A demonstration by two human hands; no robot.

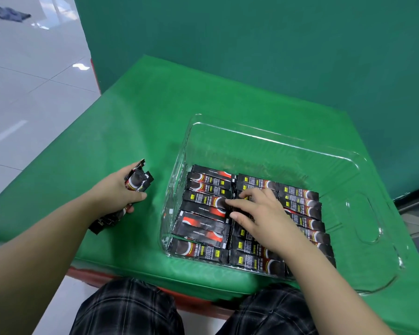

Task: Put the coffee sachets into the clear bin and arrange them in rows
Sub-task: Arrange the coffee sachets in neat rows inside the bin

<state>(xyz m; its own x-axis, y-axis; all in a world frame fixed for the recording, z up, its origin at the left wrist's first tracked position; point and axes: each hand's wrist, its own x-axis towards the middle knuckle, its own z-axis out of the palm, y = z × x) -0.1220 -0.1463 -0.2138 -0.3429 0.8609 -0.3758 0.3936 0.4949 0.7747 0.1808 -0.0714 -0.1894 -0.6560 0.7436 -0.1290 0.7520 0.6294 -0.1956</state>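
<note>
A clear plastic bin (363, 213) stands on the green table. Inside it, black and red coffee sachets (203, 213) lie flat in three rows across the bottom. My right hand (261, 213) reaches into the bin, and its straight fingers press on sachets of the middle row. Left of the bin, my left hand (117, 192) grips a bundle of several sachets (138, 181) just above the table. The bundle's ends stick out past my fingers and behind my wrist. Part of the middle and right rows is hidden under my right hand and forearm.
The green cloth table (136, 122) ends at a padded front edge near my knees. A dark green wall (252, 39) rises behind it. White tiled floor (29, 81) lies to the left.
</note>
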